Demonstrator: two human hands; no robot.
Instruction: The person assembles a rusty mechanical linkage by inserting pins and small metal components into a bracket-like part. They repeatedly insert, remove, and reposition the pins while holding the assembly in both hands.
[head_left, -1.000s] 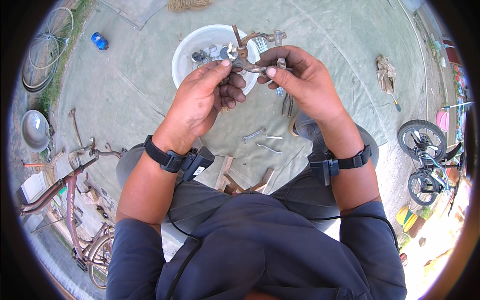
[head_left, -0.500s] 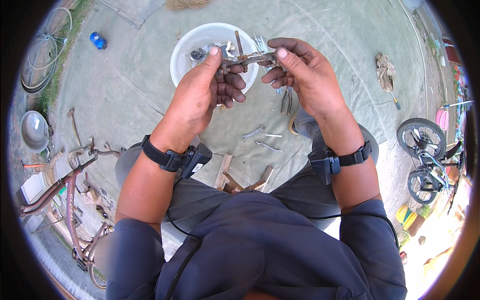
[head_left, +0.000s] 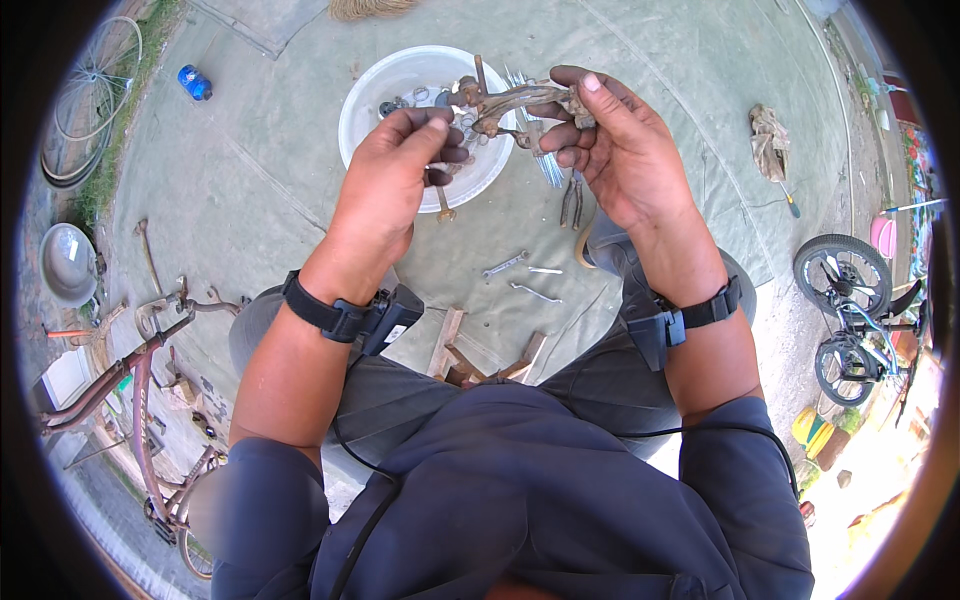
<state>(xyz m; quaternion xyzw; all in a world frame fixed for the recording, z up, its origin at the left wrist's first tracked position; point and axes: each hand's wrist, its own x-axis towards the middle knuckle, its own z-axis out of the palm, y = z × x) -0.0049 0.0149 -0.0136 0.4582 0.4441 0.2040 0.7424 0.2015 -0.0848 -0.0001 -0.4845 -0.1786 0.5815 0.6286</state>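
Note:
A rusty metal part with curved arms and bolts, like a bicycle brake caliper, is held up over a white basin. My right hand is closed on its right end, thumb on top and fingers underneath. Just by the left end, my left hand has its thumb and forefinger pressed together. Whether anything small sits in that pinch is hidden. Loose small metal parts lie in the basin, below the caliper.
Pliers, a bundle of thin spokes and a wrench lie on the green ground sheet. A brown bicycle frame is at left. On the right stands a small bicycle; a blue can lies far left.
The caliper has turned so its curved arms show broadly. My left hand has shifted slightly down and its fingers have drawn off the part's underside into a pinch.

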